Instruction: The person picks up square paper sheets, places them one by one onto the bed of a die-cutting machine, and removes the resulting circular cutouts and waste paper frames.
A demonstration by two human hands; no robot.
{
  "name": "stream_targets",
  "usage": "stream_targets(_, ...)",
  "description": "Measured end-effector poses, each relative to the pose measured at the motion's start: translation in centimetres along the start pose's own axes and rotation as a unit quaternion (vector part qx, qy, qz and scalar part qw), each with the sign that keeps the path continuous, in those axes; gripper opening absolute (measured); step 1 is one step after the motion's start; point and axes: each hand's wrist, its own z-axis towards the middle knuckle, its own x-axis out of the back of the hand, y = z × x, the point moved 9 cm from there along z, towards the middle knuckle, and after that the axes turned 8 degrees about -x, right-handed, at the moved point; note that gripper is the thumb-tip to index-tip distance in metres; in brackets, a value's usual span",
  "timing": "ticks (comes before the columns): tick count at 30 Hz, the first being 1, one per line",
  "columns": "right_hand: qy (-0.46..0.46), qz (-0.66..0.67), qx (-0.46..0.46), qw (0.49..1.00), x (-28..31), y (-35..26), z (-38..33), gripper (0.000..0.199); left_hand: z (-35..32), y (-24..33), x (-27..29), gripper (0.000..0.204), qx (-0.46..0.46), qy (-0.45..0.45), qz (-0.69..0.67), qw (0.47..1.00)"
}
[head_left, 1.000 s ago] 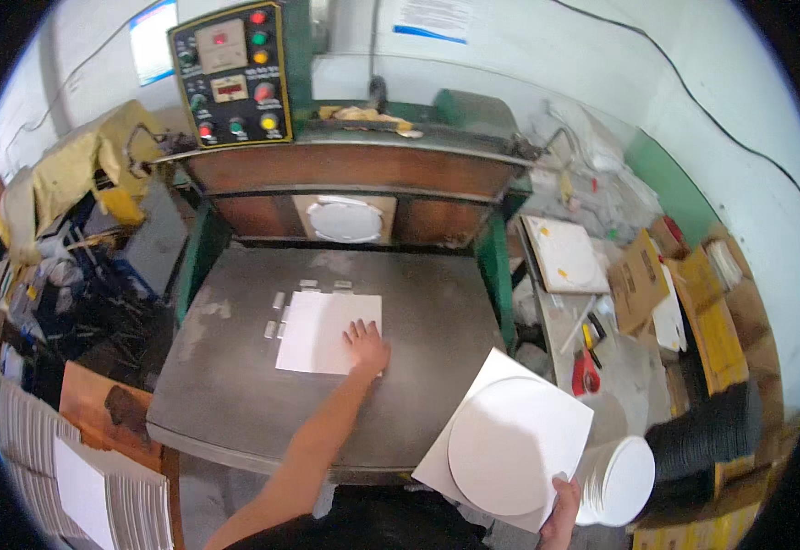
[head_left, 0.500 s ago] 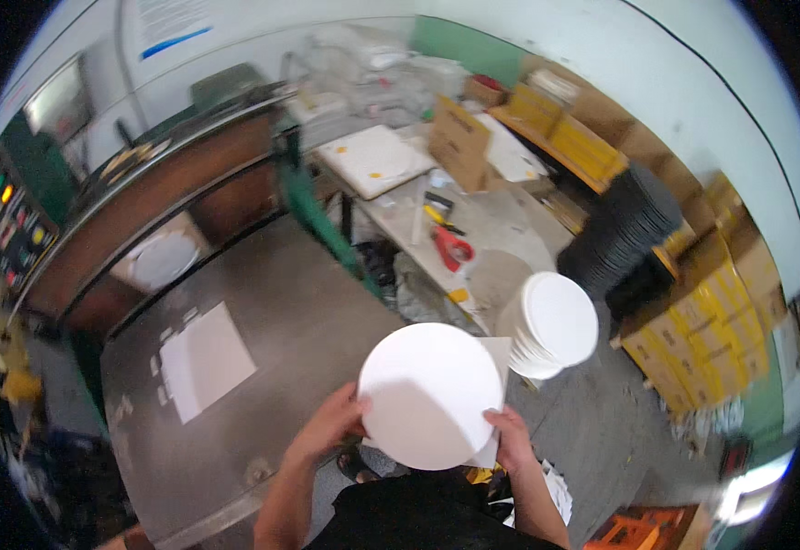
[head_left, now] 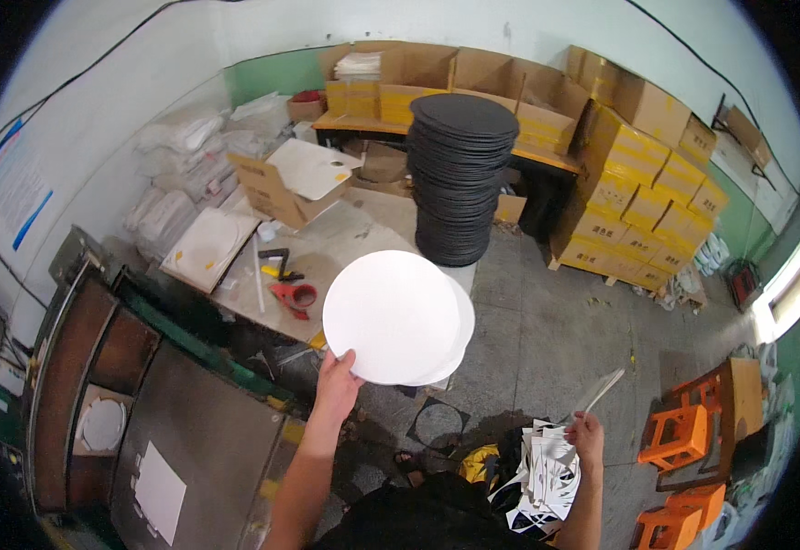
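Observation:
My left hand grips a large white round disc by its near left edge. The disc overlaps the white disc stack behind it, whose top shows only at the right; I cannot tell whether the two touch. My right hand is closed on a pale cardboard offcut, seen nearly edge-on. That hand is over the right part of a heap of white offcuts with curved cut edges, low in front of me.
A tall stack of black discs stands beyond the worktable. On the table lies a red tape dispenser. Left is a machine bed bearing a white sheet. Taped cartons and orange stools are right.
My view has turned right. The disc, held in both hands before with a square-cornered sheet behind it, is now in my left hand over the stack. My right hand has moved right with the offcut.

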Motion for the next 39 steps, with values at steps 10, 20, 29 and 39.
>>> stream_targets(10, 0.292, -0.466, 0.083, 0.831, 9.8, 20.8, 3.6, 0.028, 5.3, -7.3, -1.3, 0.044, 0.031, 0.064, 0.097, 0.993)
stream_targets(20, -0.429, -0.295, -0.302, 0.798, -26.9, 33.1, 5.3, 0.035, -4.0, -1.7, 6.6, 0.054, 0.060, 0.077, 0.184, 0.978)
stream_targets(29, -0.548, -0.411, -0.150, 0.713, -48.4, 19.2, 1.0, 0.030, -47.0, -2.7, 26.7, 0.042, 0.142, 0.392, 0.543, 0.729)
stream_targets(39, -0.602, -0.633, 0.061, 0.482, -53.7, 26.7, -26.7, 0.033, -106.7, -2.1, 8.0, 0.021, -0.206, 0.953, 0.220, -0.011)
